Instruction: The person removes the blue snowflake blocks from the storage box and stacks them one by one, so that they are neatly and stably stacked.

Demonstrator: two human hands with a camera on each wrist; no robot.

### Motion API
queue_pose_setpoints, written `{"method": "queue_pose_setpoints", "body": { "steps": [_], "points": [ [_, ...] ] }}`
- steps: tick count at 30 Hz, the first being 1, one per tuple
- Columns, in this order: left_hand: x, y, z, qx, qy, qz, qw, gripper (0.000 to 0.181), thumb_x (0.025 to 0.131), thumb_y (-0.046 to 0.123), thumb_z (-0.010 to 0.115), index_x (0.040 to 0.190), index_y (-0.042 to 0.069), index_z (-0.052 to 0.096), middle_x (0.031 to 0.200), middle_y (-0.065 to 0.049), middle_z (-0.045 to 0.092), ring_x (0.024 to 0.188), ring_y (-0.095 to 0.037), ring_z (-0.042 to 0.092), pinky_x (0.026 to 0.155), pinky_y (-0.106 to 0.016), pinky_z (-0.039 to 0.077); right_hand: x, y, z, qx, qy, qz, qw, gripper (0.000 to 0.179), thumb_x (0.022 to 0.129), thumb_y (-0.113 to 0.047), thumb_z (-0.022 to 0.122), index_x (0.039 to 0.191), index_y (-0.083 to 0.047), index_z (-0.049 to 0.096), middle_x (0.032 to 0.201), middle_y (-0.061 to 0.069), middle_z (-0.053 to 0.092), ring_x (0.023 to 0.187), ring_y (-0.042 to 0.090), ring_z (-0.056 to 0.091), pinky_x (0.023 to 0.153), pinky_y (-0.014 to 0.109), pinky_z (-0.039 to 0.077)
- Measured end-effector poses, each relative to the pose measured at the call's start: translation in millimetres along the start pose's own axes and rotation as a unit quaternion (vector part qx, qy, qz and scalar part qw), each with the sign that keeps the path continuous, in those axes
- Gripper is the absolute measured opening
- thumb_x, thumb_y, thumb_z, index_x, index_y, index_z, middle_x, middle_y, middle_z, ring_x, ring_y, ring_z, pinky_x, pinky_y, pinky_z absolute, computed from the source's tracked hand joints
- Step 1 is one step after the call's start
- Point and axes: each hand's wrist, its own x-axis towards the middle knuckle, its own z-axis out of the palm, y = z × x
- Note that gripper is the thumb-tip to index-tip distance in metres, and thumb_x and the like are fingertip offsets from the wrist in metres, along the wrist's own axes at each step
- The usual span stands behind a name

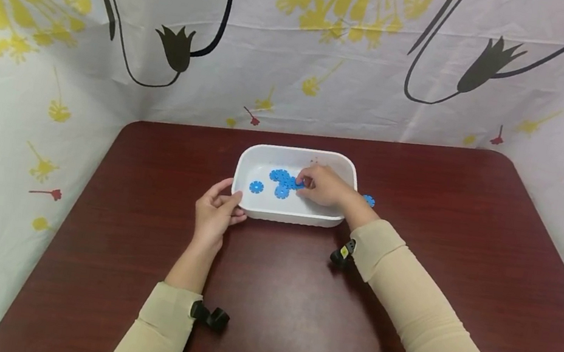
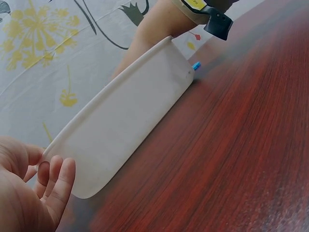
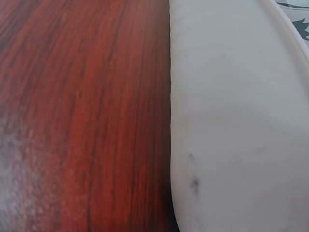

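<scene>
A white plastic tub [image 1: 286,218] stands on the table with several blue snowflake-shaped discs [image 1: 282,176] inside, most clustered near the middle. My left hand [image 1: 214,214] holds the tub's near-left corner, thumb over the rim and fingers against the outer wall. In the left wrist view the same hand [image 2: 29,188] pinches the rim. Reaching over the tub's right side, my right hand [image 1: 326,186] has thumb and index finger curled round a blue disc at the cluster's right edge. That disc is partly hidden by the fingers. The right wrist view shows only the tub's outer wall [image 3: 231,121] and tabletop.
One more blue disc [image 1: 369,200] lies on the dark red wooden table [image 1: 274,298], just outside the tub's right end. A patterned white cloth [image 1: 317,95] hangs behind the table's far edge. Small black devices are strapped at both wrists.
</scene>
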Motion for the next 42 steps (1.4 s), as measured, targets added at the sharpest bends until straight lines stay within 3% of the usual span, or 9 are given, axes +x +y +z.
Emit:
{"method": "queue_pose_setpoints", "body": {
  "steps": [3, 7, 10, 17, 24, 33, 36, 42],
  "points": [
    [-0.2, 0.8, 0.2, -0.001, 0.0, 0.002, 1.0, 0.041, 0.095, 0.008, 0.071, 0.135, 0.013, 0.063, 0.09, -0.018, 0.065, 0.057, -0.01, 0.064, 0.061, -0.03, 0.064, 1.0, -1.0, -0.9, -0.012, 0.0, 0.012, 0.9999, 0.025, 0.09, -0.01, 0.076, 0.112, 0.0, 0.067, 0.093, 0.011, 0.063, 0.087, 0.025, 0.057, 0.088, 0.041, 0.049],
    [-0.1, 1.6, 0.0, -0.001, 0.001, 0.003, 1.0, 0.041, 0.095, 0.008, 0.071, 0.135, 0.013, 0.063, 0.089, -0.017, 0.065, 0.057, -0.01, 0.064, 0.061, -0.03, 0.064, 1.9, -2.2, -2.1, -0.028, -0.022, 0.037, 0.9987, 0.035, 0.093, -0.014, 0.074, 0.124, 0.0, 0.064, 0.108, 0.016, 0.064, 0.108, 0.031, 0.058, 0.11, 0.045, 0.042],
    [0.0, 2.2, -0.3, 0.0, 0.0, 0.001, 1.0, 0.041, 0.095, 0.008, 0.071, 0.135, 0.013, 0.062, 0.089, -0.016, 0.065, 0.057, -0.01, 0.063, 0.061, -0.029, 0.064, 2.2, -3.0, -2.2, -0.035, -0.03, 0.046, 0.9979, 0.033, 0.094, -0.015, 0.074, 0.122, -0.001, 0.063, 0.114, 0.016, 0.063, 0.118, 0.032, 0.055, 0.12, 0.045, 0.031],
    [-0.4, 2.7, -0.5, 0.002, -0.001, 0.004, 1.0, 0.042, 0.096, 0.007, 0.071, 0.136, 0.013, 0.061, 0.089, -0.016, 0.065, 0.058, -0.011, 0.064, 0.06, -0.03, 0.064, 1.3, -5.2, -2.6, -0.008, -0.018, 0.054, 0.9984, 0.029, 0.089, -0.012, 0.079, 0.111, -0.004, 0.061, 0.1, 0.011, 0.063, 0.091, 0.025, 0.057, 0.088, 0.039, 0.05],
    [-0.2, 1.7, 0.8, 0.0, -0.004, 0.0, 1.0, 0.042, 0.095, 0.008, 0.071, 0.136, 0.013, 0.062, 0.09, -0.017, 0.065, 0.057, -0.011, 0.064, 0.061, -0.03, 0.064, -3.1, -5.1, -7.7, 0.01, -0.036, 0.047, 0.9982, 0.045, 0.083, -0.01, 0.083, 0.121, -0.002, 0.061, 0.106, 0.015, 0.067, 0.093, 0.026, 0.062, 0.09, 0.041, 0.053],
    [0.1, 1.1, 2.0, 0.004, -0.003, -0.001, 1.0, 0.042, 0.096, 0.008, 0.07, 0.137, 0.013, 0.061, 0.087, -0.013, 0.064, 0.058, -0.011, 0.064, 0.06, -0.03, 0.064, -6.5, -5.5, -9.4, 0.003, -0.052, 0.036, 0.998, 0.038, 0.086, -0.011, 0.081, 0.121, 0.001, 0.068, 0.101, 0.013, 0.071, 0.092, 0.024, 0.064, 0.089, 0.038, 0.056],
    [-0.2, 1.1, 2.1, 0.002, -0.001, -0.003, 1.0, 0.042, 0.096, 0.008, 0.07, 0.137, 0.013, 0.061, 0.087, -0.013, 0.063, 0.058, -0.011, 0.064, 0.06, -0.03, 0.064, -5.5, -5.2, -8.2, -0.006, -0.038, 0.029, 0.9988, 0.038, 0.087, -0.015, 0.081, 0.12, 0.0, 0.068, 0.098, 0.011, 0.07, 0.09, 0.023, 0.063, 0.087, 0.037, 0.056],
    [-0.1, 0.3, 2.1, -0.002, 0.005, -0.003, 1.0, 0.04, 0.096, 0.007, 0.07, 0.135, 0.013, 0.062, 0.092, -0.019, 0.063, 0.058, -0.011, 0.064, 0.063, -0.03, 0.064, -2.6, -4.0, -7.0, -0.009, 0.024, -0.023, 0.9994, 0.038, 0.085, -0.018, 0.083, 0.113, 0.002, 0.069, 0.092, 0.01, 0.07, 0.082, 0.021, 0.066, 0.078, 0.035, 0.057]
  ]
}}
